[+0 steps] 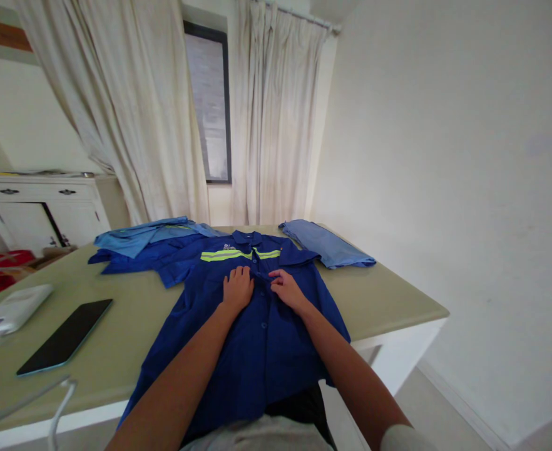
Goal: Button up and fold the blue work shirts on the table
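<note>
The dark blue work shirt lies face up across the middle of the table, collar toward the far edge, and its tail hangs over the near edge against the person's body. That overhang looks like the main risk: if both palms lift together, the hanging weight could drag the smooth cloth toward the near edge and undo the flat lay. A second risk is at the button placket, where uneven pressure from the two sides could push one front panel over the other and set a crease under the yellow reflective stripe. The left hand rests palm down on the chest of the shirt just left of the placket, fingers extended and a little apart, gripping nothing. The right hand sits just right of the placket with its fingers bent toward the opening; whether they pinch the cloth or only press on it I cannot tell. A heap of blue garments touches the shirt's sleeve near the far left corner, a folded light blue piece lies near the far right corner, and a dark phone lies well apart toward the left edge.
</note>
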A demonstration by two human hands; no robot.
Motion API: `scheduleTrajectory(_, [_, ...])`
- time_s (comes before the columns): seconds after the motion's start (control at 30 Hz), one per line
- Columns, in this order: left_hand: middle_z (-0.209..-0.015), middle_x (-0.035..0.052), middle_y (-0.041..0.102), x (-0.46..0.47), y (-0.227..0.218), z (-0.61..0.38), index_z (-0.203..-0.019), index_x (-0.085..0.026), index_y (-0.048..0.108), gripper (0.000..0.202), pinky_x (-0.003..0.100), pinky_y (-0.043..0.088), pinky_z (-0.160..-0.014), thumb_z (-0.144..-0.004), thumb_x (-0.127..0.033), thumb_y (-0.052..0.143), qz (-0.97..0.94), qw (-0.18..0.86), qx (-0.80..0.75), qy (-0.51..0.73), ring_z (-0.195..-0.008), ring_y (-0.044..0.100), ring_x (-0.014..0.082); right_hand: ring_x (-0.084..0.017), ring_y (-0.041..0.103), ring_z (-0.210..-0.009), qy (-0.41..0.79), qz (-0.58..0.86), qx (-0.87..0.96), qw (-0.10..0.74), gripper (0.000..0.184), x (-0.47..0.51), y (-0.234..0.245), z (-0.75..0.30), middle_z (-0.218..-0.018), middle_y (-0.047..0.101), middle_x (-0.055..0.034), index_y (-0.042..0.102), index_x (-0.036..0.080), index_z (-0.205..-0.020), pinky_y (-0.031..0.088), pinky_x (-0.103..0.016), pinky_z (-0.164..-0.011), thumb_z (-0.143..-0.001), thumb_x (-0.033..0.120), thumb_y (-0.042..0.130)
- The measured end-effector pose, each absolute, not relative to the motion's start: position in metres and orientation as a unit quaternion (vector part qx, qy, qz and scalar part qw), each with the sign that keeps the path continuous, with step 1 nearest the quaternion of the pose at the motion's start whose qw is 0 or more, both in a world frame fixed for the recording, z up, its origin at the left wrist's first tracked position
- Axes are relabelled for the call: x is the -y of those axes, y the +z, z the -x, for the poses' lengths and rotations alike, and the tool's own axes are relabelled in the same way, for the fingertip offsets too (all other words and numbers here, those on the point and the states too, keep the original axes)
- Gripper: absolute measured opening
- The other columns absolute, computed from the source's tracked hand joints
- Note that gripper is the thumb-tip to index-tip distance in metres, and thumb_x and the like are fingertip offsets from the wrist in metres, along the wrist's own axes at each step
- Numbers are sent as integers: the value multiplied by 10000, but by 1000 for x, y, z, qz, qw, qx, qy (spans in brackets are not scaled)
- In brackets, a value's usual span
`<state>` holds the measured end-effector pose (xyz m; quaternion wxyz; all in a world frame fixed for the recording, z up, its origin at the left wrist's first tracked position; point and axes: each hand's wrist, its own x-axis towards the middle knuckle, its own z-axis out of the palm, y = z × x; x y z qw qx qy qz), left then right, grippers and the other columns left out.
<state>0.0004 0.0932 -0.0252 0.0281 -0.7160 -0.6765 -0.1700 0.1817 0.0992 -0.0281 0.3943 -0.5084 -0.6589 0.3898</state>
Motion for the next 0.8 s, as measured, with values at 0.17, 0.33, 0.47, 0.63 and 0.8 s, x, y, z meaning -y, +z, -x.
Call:
scheduleTrajectory(0.17, [-1343, 217, 582, -86, -12, -6, -1292, -166, 531, 343, 744, 414, -1018, -991, -313, 457, 731, -50, 672, -108, -1264, 578, 383, -116, 538, -602, 357, 497, 691, 386, 405, -95, -24, -183, -742, 637, 50, 672, 212, -1145, 402, -208, -579, -777, 128, 523])
scheduleTrajectory(0.33, [-1366, 153, 616, -73, -18, 1, -1210, -229, 620, 285, 752, 319, -1113, -985, -341, 485, 760, -54, 627, -164, -1301, 558, 354, -140, 602, -696, 212, 514, 762, 332, 172, -91, -28, -181, -757, 677, 16, 739, 193, -947, 438, -234, -686, -785, 185, 683])
scheduleTrajectory(0.47, [-1335, 70, 663, -76, -26, 19, -1077, -266, 747, 239, 511, 411, -1150, -901, -241, 588, 796, -112, 552, -222, -1241, 603, 262, -148, 613, -730, 161, 510, 789, 303, 100, -90, -29, -179, -801, 709, -12, 761, 188, -872, 423, -239, -687, -774, 211, 755])
scheduleTrajectory(0.63, [-1195, 50, 715, -82, -28, 30, -952, -270, 808, 182, 393, 451, -1102, -803, -361, 756, 822, -170, 480, -254, -1127, 642, 238, -148, 634, -681, 220, 522, 761, 316, 106, -92, -27, -181, -717, 720, -12, 781, 179, -803, 427, -233, -649, -828, 200, 680])
scheduleTrajectory(0.8, [-1032, 36, 751, -77, -24, 24, -870, -231, 768, 108, 338, 495, -989, -778, -271, 727, 821, -189, 462, -277, -1018, 665, 216, -151, 645, -668, 249, 501, 765, 320, 123, -94, -29, -184, -706, 730, -14, 802, 168, -815, 436, -227, -628, -812, 207, 685])
